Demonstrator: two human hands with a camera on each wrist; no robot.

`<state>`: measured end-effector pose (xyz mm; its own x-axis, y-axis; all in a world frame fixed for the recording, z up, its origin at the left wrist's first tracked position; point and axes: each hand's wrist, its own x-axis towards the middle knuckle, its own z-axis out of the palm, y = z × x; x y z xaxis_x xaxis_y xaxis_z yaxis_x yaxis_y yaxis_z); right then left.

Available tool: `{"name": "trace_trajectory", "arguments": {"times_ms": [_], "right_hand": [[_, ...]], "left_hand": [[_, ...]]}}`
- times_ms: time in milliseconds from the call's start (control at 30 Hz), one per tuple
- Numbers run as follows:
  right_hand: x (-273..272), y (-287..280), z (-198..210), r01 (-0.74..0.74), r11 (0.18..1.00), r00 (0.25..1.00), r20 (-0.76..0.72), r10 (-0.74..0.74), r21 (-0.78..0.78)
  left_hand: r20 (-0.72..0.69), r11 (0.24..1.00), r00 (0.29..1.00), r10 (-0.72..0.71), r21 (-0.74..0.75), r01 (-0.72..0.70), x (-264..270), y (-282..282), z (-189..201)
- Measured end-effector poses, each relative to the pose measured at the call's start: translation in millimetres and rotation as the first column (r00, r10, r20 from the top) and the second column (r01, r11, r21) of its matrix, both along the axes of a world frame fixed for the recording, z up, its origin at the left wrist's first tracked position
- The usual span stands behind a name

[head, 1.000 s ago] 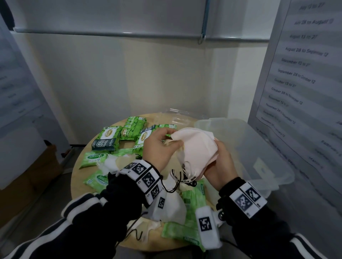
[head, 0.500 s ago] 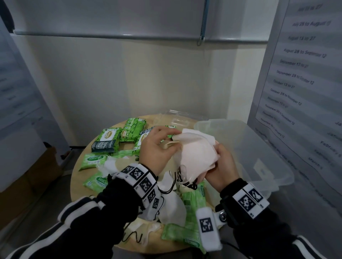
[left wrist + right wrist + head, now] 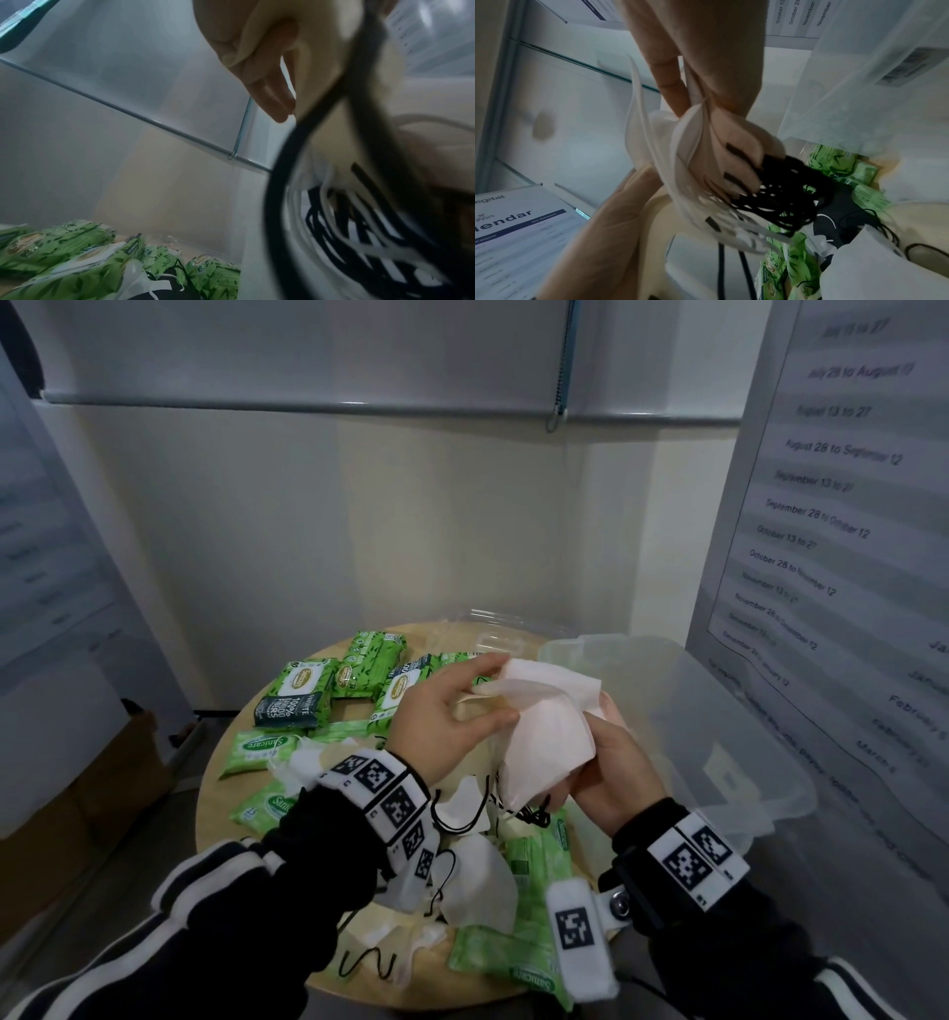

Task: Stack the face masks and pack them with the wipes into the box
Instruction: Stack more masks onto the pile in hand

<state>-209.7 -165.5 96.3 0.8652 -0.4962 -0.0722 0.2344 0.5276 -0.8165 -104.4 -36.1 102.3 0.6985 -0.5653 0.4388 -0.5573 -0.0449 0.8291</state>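
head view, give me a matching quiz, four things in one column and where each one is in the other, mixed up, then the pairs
Things:
1. stack of masks
2. clear box
3. dark green wipes pack
4. loose white mask

Places:
A. far left of the table, beside the bright green packs
B. held between both hands, above the table
C. flat on the table, below the left wrist
D. right edge of the table, beside the right hand

Pairs: 1-B, 2-D, 3-A, 4-C
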Motion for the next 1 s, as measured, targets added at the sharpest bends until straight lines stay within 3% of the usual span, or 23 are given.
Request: {"name": "trace_trajectory", "arguments": {"times_ms": [267,533,633,833,1000], "right_hand": [[0.8,-3.9,-4.9,0.075,0.993,0.992,-0.097,-0.084,-0.09],[3.5,-10.3,-6.3,0.183,0.98,0.983,-0.005,-0.184,-0.077],[3.4,-18.4,-11.9,0.182,0.983,0.981,-0.073,-0.18,0.024],[-1.9,-22.9,-15.6,0.148,0.989,0.987,-0.059,-0.148,-0.001],[-4.1,-24.8,-16.2,0.105,0.993,0.992,-0.064,-0.108,-0.049]], "left_hand": [[-0.173,0.999,0.984,0.053,0.0,-0.054,1.2,-1.6,0.6],[-0.263,0.994,0.959,0.11,0.034,-0.104,-2.4,-0.5,8.5],[-0.407,0.989,0.904,0.132,-0.004,-0.146,3.2,2.0,12.5],[-0.586,0.988,0.808,0.053,-0.088,-0.129,11.9,14.6,29.2],[-0.543,0.982,0.836,0.076,-0.104,-0.157,24.1,25.8,45.7]]}}
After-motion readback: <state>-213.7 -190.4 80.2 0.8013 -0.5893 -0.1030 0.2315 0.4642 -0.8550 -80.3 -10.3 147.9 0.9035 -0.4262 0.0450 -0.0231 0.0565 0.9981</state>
